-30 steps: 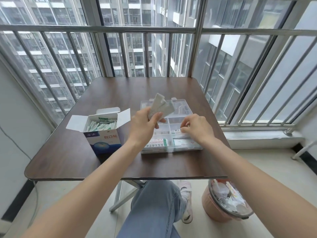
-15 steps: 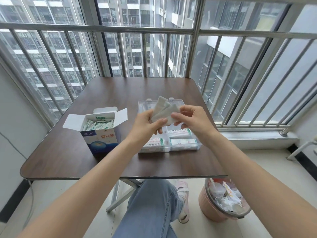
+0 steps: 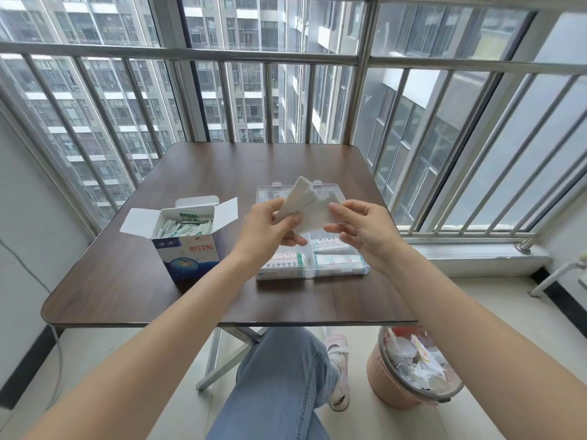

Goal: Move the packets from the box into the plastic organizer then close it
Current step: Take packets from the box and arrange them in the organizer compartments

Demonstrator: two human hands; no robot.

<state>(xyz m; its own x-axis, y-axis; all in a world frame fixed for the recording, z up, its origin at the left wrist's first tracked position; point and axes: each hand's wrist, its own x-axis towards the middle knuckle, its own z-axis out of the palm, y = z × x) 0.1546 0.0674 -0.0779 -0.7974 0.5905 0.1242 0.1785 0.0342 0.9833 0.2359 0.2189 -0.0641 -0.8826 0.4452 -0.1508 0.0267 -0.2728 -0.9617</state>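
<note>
Both hands above organizer (image 3: 313,268) on bench (image 3: 133,274): L hand (image 3: 270,231) grasps fanned packets (image 3: 306,203), R hand (image 3: 360,228) pinches one. Box (image 3: 185,238) left of organizer, open, more packets inside.

Both hands (image 3: 270,228) w/ packets (image 3: 309,204)

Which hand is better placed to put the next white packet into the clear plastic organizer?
Probably the right hand: it pinches the outer white packet directly above the clear plastic organizer. The left hand grips the remaining packets.
</note>
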